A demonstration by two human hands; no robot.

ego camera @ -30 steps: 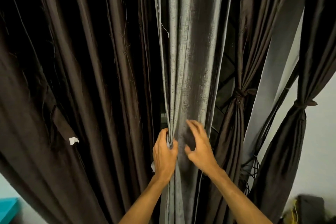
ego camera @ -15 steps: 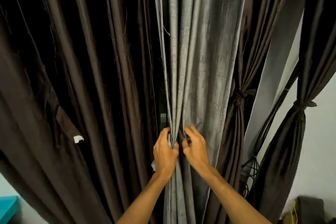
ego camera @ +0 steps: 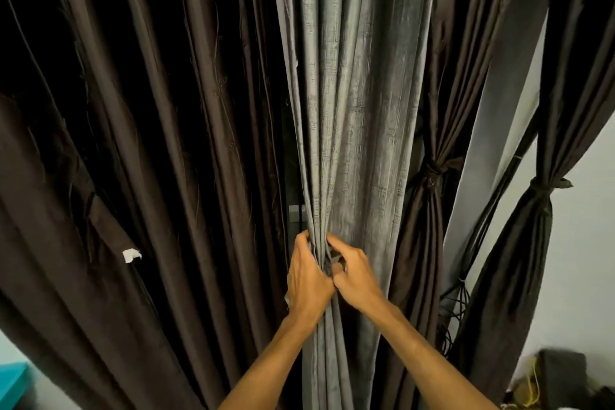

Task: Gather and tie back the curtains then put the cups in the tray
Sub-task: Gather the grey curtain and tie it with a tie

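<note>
Both forearms bare to frame edge, no sleeves, no watch/rings seen; left hand (ego camera: 307, 280) & right hand (ego camera: 357, 276) ungloved.

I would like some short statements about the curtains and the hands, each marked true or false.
1. Both hands grip the grey curtain. True: left hand and right hand pinch its folds.
2. The grey curtain is already tied. False: no tie shows around it.
3. Two dark curtains on the right are tied: one, another. True.
4. Cups and a tray are visible. False: neither appears.
</note>
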